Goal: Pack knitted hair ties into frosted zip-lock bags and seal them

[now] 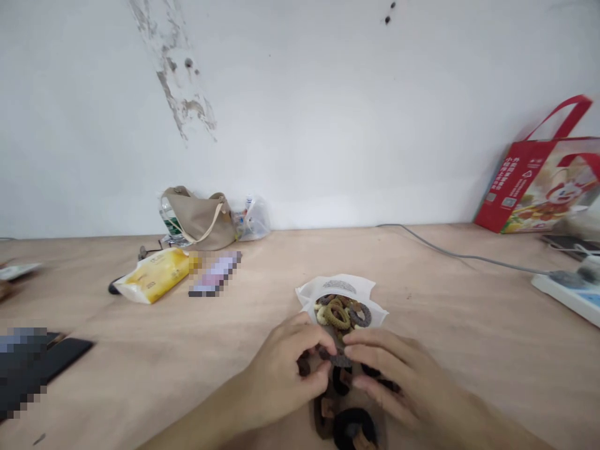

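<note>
Lying nearest, a black ring point(350, 417) shows between the forearms. Just beyond, the left hand point(288, 365) pinches a grey ring point(340, 360) between thumb and forefinger; the right hand point(403, 375) curves loosely at its other end, thumb apart, and whether it grips too I cannot tell. Past them, an open white bag point(316, 292) holds an olive ring point(335, 324) among others. Farther along the tabletop point(445, 294) lie a power strip point(569, 299), yellow pack point(162, 274) and phone point(218, 273), then a handbag point(204, 219) and red bag point(497, 187) near the wall point(328, 125).
</note>
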Action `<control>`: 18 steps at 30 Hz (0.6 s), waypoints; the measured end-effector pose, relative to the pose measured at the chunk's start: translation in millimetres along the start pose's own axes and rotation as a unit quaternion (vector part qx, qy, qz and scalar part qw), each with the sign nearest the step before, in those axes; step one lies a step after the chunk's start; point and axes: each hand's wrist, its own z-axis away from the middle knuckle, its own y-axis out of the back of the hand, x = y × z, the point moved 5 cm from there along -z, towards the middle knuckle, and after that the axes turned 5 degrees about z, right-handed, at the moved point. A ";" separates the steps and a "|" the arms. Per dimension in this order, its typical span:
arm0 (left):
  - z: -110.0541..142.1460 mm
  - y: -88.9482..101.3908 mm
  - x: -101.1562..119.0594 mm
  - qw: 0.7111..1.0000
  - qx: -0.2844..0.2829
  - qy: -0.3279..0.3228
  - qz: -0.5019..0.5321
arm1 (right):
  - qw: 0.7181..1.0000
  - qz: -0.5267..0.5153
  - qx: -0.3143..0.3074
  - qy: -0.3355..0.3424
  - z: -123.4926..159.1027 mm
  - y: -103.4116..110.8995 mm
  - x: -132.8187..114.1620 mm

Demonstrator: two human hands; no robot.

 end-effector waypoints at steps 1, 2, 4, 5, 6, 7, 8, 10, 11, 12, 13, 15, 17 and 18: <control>0.2 -1.1 1.0 1.000 -0.001 -0.014 0.027 | 1.000 -0.019 0.004 0.015 -0.5 -1.2 -4.5; 0.3 -2.1 1.7 0.999 -0.003 -0.025 0.045 | 0.999 -0.038 0.007 0.026 -0.7 -2.1 -7.1; -0.4 -1.5 1.8 0.997 0.009 -0.038 0.059 | 0.998 -0.058 0.011 0.029 -0.2 -3.1 -6.3; -1.1 0.3 1.0 0.997 0.024 -0.040 0.056 | 0.998 -0.055 0.018 0.023 0.3 -3.0 -3.6; -1.9 2.7 -0.2 0.997 0.040 -0.041 0.049 | 0.999 -0.043 0.024 0.014 0.9 -3.0 -0.2; -2.6 5.6 -1.9 0.997 0.061 -0.037 0.039 | 0.999 -0.028 0.025 0.003 1.3 -3.4 3.4; -3.2 8.3 -4.0 0.996 0.079 -0.032 0.026 | 1.000 -0.012 0.025 -0.005 1.5 -4.0 6.3; -4.2 10.5 -8.3 0.995 0.093 -0.018 -0.005 | 1.000 0.015 0.016 -0.019 1.1 -6.7 9.6; -4.4 9.9 -9.9 0.996 0.089 -0.013 -0.022 | 0.999 0.024 0.006 -0.022 0.6 -8.5 9.7; -4.5 8.4 -10.5 0.996 0.079 -0.015 -0.037 | 0.999 0.029 -0.008 -0.023 0.0 -10.6 8.8; -4.4 6.4 -10.3 0.996 0.069 -0.021 -0.052 | 0.999 0.032 -0.017 -0.021 -0.6 -12.0 7.2; -3.6 2.2 -8.1 0.995 0.046 -0.035 -0.077 | 0.999 0.037 -0.028 -0.017 -1.5 -13.2 3.5; -2.8 -1.8 -6.6 0.995 0.018 -0.024 -0.098 | 0.998 0.044 -0.030 -0.021 -2.2 -12.4 1.2; -2.6 -4.1 -6.5 0.994 -0.003 -0.010 -0.108 | 0.998 0.047 -0.035 -0.026 -2.4 -12.4 0.9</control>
